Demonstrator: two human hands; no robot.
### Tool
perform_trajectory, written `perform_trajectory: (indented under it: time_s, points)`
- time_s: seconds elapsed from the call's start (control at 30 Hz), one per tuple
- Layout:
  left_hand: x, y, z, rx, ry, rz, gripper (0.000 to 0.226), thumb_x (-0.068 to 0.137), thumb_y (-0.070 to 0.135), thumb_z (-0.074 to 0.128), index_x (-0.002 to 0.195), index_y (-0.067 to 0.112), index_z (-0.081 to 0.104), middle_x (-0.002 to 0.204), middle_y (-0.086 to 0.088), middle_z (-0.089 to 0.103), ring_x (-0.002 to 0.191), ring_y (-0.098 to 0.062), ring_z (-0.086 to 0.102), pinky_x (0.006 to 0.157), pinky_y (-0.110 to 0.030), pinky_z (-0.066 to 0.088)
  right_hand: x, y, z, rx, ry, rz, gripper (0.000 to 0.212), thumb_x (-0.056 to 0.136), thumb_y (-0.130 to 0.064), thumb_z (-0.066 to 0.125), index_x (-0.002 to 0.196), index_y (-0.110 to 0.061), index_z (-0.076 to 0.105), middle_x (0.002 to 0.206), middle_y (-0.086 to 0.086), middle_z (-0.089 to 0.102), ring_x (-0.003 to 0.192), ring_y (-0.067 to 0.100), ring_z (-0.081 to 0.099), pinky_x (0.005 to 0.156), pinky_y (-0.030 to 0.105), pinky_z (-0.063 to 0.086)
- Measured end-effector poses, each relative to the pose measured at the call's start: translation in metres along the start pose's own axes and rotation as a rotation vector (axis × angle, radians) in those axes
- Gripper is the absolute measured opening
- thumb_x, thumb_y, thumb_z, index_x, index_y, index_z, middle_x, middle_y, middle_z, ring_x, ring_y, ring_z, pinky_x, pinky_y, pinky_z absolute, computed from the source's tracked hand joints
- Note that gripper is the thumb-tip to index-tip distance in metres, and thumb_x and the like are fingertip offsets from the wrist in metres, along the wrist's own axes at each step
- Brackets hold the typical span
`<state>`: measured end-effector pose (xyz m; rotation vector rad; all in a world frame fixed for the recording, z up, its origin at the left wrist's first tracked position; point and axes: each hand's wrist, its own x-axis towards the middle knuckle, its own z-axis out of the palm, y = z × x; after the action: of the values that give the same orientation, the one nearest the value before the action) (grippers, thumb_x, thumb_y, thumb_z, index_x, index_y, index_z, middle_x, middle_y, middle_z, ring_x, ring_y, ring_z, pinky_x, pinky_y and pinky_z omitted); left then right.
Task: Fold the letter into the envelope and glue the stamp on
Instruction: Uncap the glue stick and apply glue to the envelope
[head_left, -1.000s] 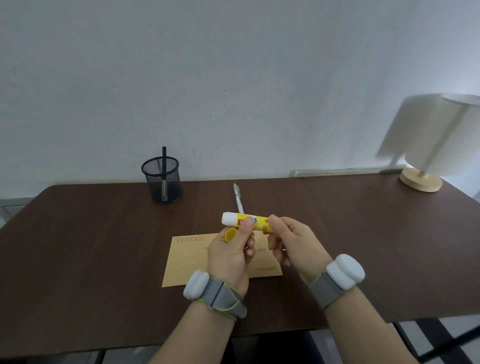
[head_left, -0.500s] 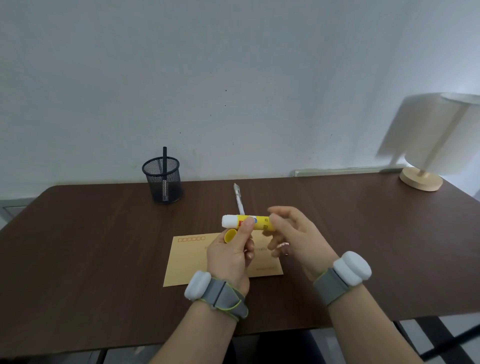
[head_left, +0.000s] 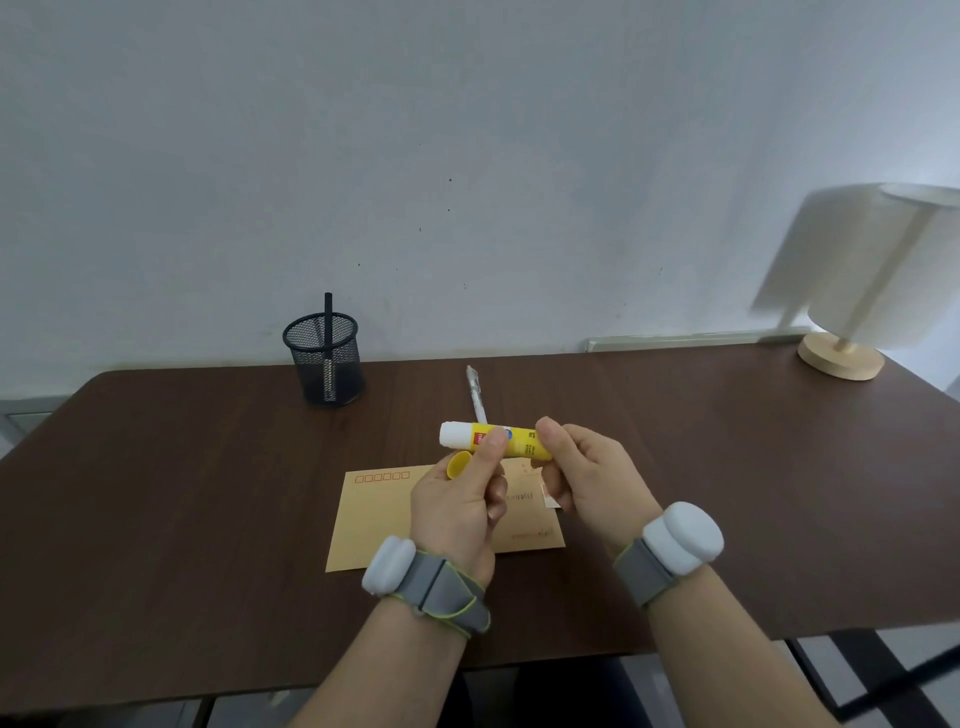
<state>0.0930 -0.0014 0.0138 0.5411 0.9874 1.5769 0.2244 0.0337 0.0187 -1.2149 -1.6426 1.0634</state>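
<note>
A yellow glue stick (head_left: 514, 441) with its white glue end pointing left is held level above the table. My left hand (head_left: 457, 512) pinches its middle and also holds the yellow cap (head_left: 458, 464) under the fingers. My right hand (head_left: 587, 478) grips the stick's right end with thumb and fingers. Below both hands a tan envelope (head_left: 379, 512) lies flat on the table, red boxes at its top left. A small stamp (head_left: 549, 498) shows under my right fingers, near the envelope's right edge. The letter is not visible.
A white pen (head_left: 476, 393) lies on the brown table (head_left: 182, 493) beyond the hands. A black mesh pen holder (head_left: 324, 358) stands at the back left. A lamp with a wooden base (head_left: 841, 356) stands at the back right corner.
My right hand opened and loosened from the glue stick's end half a second ago, then closed on it again. The left hand and the stick stayed nearly still.
</note>
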Motion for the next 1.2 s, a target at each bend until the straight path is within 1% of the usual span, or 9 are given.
perform_trajectory:
  time_s: [0.17, 0.3, 0.5, 0.67, 0.87, 0.93, 1.03, 1.1, 1.2]
  points:
    - [-0.001, -0.002, -0.003, 0.063, -0.015, 0.007, 0.024, 0.072, 0.028, 0.076, 0.073, 0.008, 0.062, 0.054, -0.002, 0.048, 0.044, -0.010, 0.039, 0.039, -0.018, 0.031, -0.001, -0.006, 0.006, 0.250, -0.043, 0.277, 0.053, 0.093, -0.054, 0.044, 0.056, -0.016, 0.047, 0.041, -0.005, 0.034, 0.035, 0.010, 0.028, 0.037, 0.021, 0.026]
    - [0.001, -0.002, -0.003, 0.134, -0.001, 0.009, 0.027, 0.072, 0.029, 0.079, 0.066, 0.011, 0.059, 0.050, -0.003, 0.045, 0.043, -0.012, 0.036, 0.040, -0.020, 0.032, -0.002, -0.001, 0.009, 0.344, -0.028, 0.424, 0.058, 0.092, -0.058, 0.042, 0.055, -0.015, 0.056, 0.042, 0.001, 0.042, 0.032, 0.012, 0.031, 0.035, 0.018, 0.026]
    - [0.008, 0.005, 0.000, 0.156, -0.062, -0.009, 0.037, 0.065, 0.031, 0.082, 0.075, 0.006, 0.057, 0.055, -0.002, 0.037, 0.044, -0.012, 0.027, 0.038, -0.022, 0.025, 0.001, 0.000, 0.015, 0.532, 0.014, 0.184, 0.051, 0.070, -0.055, 0.073, 0.089, -0.008, 0.069, 0.067, 0.009, 0.067, 0.050, 0.016, 0.057, 0.044, 0.025, 0.045]
    - [0.012, 0.009, -0.003, 0.044, -0.193, -0.131, 0.026, 0.067, 0.027, 0.079, 0.068, 0.013, 0.057, 0.060, 0.001, 0.040, 0.039, -0.006, 0.026, 0.037, -0.018, 0.021, 0.002, 0.002, 0.014, 0.560, 0.157, 0.098, 0.031, 0.066, -0.043, 0.082, 0.081, -0.017, 0.072, 0.069, 0.007, 0.069, 0.056, 0.013, 0.059, 0.051, 0.023, 0.048]
    - [0.018, 0.017, -0.020, 0.190, -0.093, -0.149, 0.021, 0.067, 0.021, 0.081, 0.081, 0.008, 0.072, 0.058, 0.002, 0.041, 0.044, -0.008, 0.028, 0.040, -0.019, 0.023, 0.011, -0.003, -0.006, 0.790, 0.315, 0.128, 0.008, 0.081, -0.017, 0.074, 0.081, -0.012, 0.067, 0.063, 0.001, 0.062, 0.051, 0.010, 0.053, 0.047, 0.021, 0.044]
    - [0.020, 0.020, -0.026, 0.334, -0.060, -0.093, 0.034, 0.064, 0.024, 0.083, 0.094, 0.012, 0.073, 0.054, 0.004, 0.046, 0.044, -0.009, 0.034, 0.042, -0.020, 0.029, 0.013, -0.005, -0.014, 0.860, 0.313, 0.169, 0.007, 0.083, -0.014, 0.071, 0.083, -0.014, 0.065, 0.064, 0.000, 0.058, 0.050, 0.010, 0.051, 0.043, 0.021, 0.042]
    - [0.023, 0.024, -0.031, 0.789, -0.022, 0.089, 0.024, 0.069, 0.030, 0.082, 0.092, 0.029, 0.073, 0.069, 0.012, 0.064, 0.056, 0.000, 0.056, 0.053, -0.015, 0.040, 0.012, -0.003, -0.021, 0.824, 0.296, 0.148, 0.007, 0.084, -0.014, 0.070, 0.087, -0.016, 0.064, 0.067, -0.001, 0.058, 0.051, 0.009, 0.054, 0.044, 0.021, 0.046]
    - [0.027, 0.024, -0.033, 1.084, -0.017, 0.233, 0.018, 0.076, 0.032, 0.076, 0.091, 0.035, 0.067, 0.084, 0.017, 0.063, 0.075, 0.004, 0.057, 0.060, -0.013, 0.038, 0.012, -0.001, -0.022, 0.819, 0.303, 0.130, 0.009, 0.085, -0.020, 0.070, 0.089, -0.015, 0.064, 0.067, 0.000, 0.061, 0.053, 0.008, 0.057, 0.048, 0.022, 0.050]
    - [0.028, 0.018, -0.033, 1.416, -0.055, 0.430, 0.016, 0.085, 0.035, 0.065, 0.100, 0.037, 0.060, 0.093, 0.021, 0.053, 0.085, 0.000, 0.051, 0.067, -0.012, 0.036, 0.018, 0.004, -0.022, 0.783, 0.346, 0.180, 0.026, 0.088, -0.034, 0.066, 0.100, -0.010, 0.063, 0.079, 0.009, 0.069, 0.054, 0.012, 0.060, 0.047, 0.024, 0.050]
